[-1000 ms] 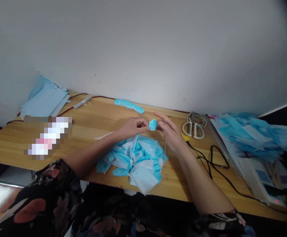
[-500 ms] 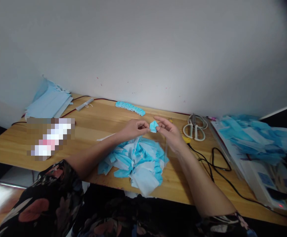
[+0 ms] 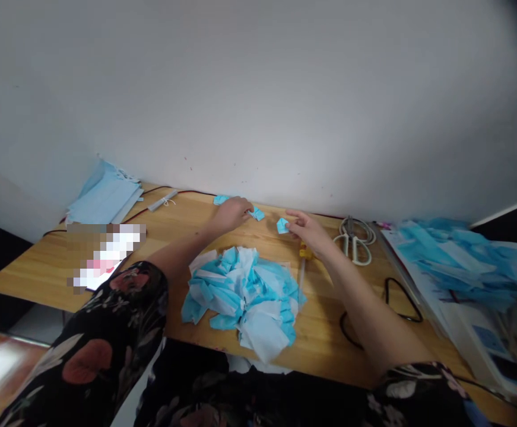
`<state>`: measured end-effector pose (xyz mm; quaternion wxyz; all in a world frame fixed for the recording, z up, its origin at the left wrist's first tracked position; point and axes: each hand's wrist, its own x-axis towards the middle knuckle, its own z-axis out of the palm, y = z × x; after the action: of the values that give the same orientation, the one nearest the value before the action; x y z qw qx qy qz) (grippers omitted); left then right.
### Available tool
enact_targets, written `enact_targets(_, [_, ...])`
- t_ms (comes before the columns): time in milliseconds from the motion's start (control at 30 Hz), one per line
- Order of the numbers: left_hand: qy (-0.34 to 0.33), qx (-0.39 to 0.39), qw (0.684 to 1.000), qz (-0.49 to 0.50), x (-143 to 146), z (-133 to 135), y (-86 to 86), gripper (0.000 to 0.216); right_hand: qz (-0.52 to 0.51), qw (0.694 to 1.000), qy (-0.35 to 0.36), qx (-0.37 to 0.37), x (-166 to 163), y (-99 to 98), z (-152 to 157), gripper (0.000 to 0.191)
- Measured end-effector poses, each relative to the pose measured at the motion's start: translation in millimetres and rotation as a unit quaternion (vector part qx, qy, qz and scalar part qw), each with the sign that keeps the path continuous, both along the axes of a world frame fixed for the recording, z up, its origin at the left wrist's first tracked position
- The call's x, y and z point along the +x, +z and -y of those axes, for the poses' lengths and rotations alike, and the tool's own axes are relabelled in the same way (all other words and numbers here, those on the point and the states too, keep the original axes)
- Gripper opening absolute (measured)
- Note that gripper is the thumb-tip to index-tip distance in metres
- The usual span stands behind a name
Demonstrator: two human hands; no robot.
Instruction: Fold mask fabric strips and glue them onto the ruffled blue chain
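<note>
- Beyond the heap (image 3: 244, 296), toward the wall, both forearms reach out over the table (image 3: 40, 267), bare from the flowered sleeves. The left one passes the heap's left edge and the right one its right edge.
- The left hand (image 3: 234, 212) lies palm down behind the heap, wrist straight, fingers bent over.
- The right hand (image 3: 307, 228) is behind and right of the heap, its fingers pointing left toward the other hand. The two hands are near each other but apart.
- Counted:
  - two hands
  - one heap of blue and white scraps
  - one small folded blue piece (image 3: 282, 225)
  - one row (image 3: 256, 214) of folded blue bits, too covered by the left hand to count
  - one pair of scissors (image 3: 356, 240), right of the heap
  - one stack (image 3: 104, 198) of flat blue sheets, far left of the heap
  - one loose blue pile (image 3: 463, 255), far right of the heap
  - one black cable (image 3: 396, 296), between heap and pile
- Left hand: the fingers are curled narrow with their tips on the row, and only the row's right end shows past them. Whether it pinches a bit or merely presses cannot be told.
- Right hand: thumb and forefinger are closed narrow on the piece, the other fingers loosely curled. The piece is behind the heap, just right of the row's end and not touching it.
</note>
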<state>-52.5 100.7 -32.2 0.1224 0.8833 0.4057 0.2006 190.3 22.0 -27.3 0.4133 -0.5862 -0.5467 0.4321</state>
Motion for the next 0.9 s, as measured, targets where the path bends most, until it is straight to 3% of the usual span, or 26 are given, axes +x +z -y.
enact_targets(167, [-0.006, 0.032, 0.999, -0.02, 16, -10, -16.0, 0.026, 0.009, 0.999, -0.036, -0.012, 0, -6.8, -22, 0.04])
enact_targets(300, [0.027, 0.031, 0.998, -0.043, 27, -11, -18.8, 0.022, 0.013, 1.0, -0.019, -0.015, -3, -12.6, -23, 0.039])
enact_targets(467, [0.063, 0.019, 0.998, -0.024, 31, -8, -19.9, 0.027, 0.151, 0.988, -0.012, 0.014, -7, -11.0, -17, 0.033])
enact_targets(600, [0.05, -0.001, 0.999, -0.007, 22, -1, -16.6, 0.027, 0.361, 0.927, -0.022, 0.101, 5, 9.1, 2, 0.037])
enact_targets(733, [0.028, -0.004, 1.0, -0.011, 12, 10, -15.2, 0.029, 0.536, 0.839, 0.032, 0.09, 33, 24.7, 40, 0.044])
enact_targets(833, [0.038, -0.001, 0.999, -0.018, 8, 16, -20.8, 0.033, 0.624, 0.775, 0.088, 0.047, 49, 16.4, 68, 0.055])
enact_targets(900, [0.052, 0.007, 0.998, -0.025, 8, 18, -26.0, 0.036, 0.642, 0.758, 0.096, 0.069, 53, 4.1, 79, 0.062])
